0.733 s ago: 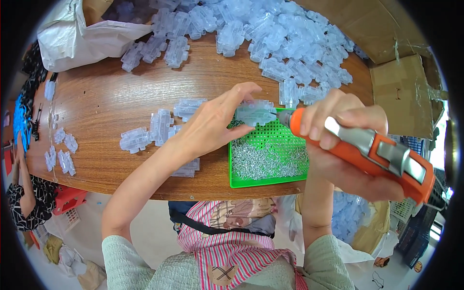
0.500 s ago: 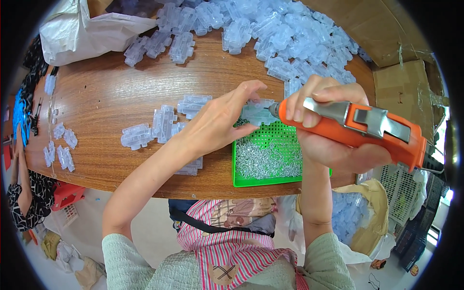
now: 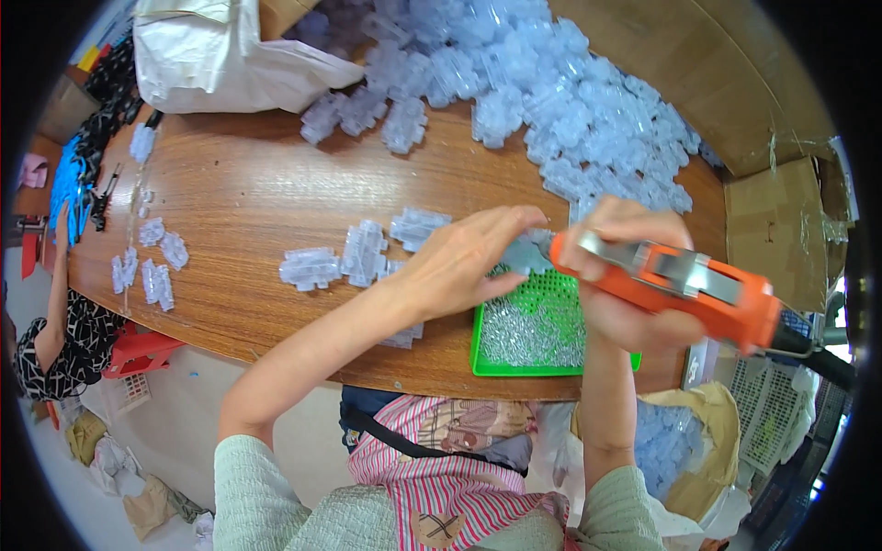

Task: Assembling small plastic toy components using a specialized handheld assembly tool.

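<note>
My left hand [image 3: 464,255] grips a translucent plastic piece [image 3: 526,254] between thumb and fingers. My right hand [image 3: 634,308] is wrapped around an orange electric screwdriver [image 3: 726,298] with a metal lever on its side. The screwdriver's nose points left at the held piece; the bit's tip is blurred and partly hidden, so contact cannot be made out. Below both hands sits a green perforated tray [image 3: 528,371] with many small silver screws [image 3: 533,331]. Left of my left hand, several similar clear plastic pieces [image 3: 365,252] lie on the table, some partly behind my forearm.
A large heap of clear plastic pieces [image 3: 588,110] covers the far side of the wooden table [image 3: 239,230], beside a white sack [image 3: 202,64]. Cardboard [image 3: 776,220] stands at the right. An open bag of plastic parts [image 3: 666,441] is below. At far left, another person's arm [image 3: 58,303] reaches blue material.
The view has shifted, so the table and its contents appear farther right and lower. My hands stay together at the piece, the screwdriver still pointing at it.
</note>
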The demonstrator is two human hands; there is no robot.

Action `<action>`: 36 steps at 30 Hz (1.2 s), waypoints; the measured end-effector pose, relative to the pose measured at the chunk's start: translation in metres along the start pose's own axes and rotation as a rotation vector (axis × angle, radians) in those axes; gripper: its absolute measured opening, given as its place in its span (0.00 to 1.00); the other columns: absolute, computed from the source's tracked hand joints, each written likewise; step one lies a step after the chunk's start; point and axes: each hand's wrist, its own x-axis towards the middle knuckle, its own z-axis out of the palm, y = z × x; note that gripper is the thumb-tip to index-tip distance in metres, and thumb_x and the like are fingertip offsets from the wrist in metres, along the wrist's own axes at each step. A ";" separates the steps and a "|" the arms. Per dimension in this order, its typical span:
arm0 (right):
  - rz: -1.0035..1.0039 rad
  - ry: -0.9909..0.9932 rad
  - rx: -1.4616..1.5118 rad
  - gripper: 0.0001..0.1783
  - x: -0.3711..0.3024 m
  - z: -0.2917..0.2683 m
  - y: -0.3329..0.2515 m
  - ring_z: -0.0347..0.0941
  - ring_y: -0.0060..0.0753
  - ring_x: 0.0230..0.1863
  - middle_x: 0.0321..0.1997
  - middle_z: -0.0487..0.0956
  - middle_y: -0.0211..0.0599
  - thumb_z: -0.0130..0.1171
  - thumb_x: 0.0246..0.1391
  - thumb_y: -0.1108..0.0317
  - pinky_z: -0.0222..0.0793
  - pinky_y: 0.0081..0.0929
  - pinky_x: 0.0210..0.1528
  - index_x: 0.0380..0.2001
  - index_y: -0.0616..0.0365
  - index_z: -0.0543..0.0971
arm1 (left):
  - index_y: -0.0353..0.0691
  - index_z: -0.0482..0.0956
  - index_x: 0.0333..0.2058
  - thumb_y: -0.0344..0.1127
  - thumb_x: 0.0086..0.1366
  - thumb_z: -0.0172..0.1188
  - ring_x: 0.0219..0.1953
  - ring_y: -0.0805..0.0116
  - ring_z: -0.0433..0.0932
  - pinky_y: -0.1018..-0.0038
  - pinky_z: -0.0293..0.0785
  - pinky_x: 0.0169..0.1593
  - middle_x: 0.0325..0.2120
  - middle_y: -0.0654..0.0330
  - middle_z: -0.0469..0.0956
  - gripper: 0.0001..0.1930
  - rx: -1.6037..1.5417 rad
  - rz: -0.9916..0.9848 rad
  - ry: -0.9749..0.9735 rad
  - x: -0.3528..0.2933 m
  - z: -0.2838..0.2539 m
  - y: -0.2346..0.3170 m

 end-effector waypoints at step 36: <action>0.396 0.211 -0.082 0.49 -0.047 -0.016 0.006 0.64 0.23 0.22 0.21 0.68 0.34 0.50 0.43 0.21 0.65 0.21 0.22 0.33 0.67 0.72 | 0.43 0.63 0.58 0.22 0.45 0.64 0.43 0.57 0.75 0.65 0.71 0.48 0.40 0.56 0.74 0.38 0.233 0.005 0.076 0.017 -0.022 0.034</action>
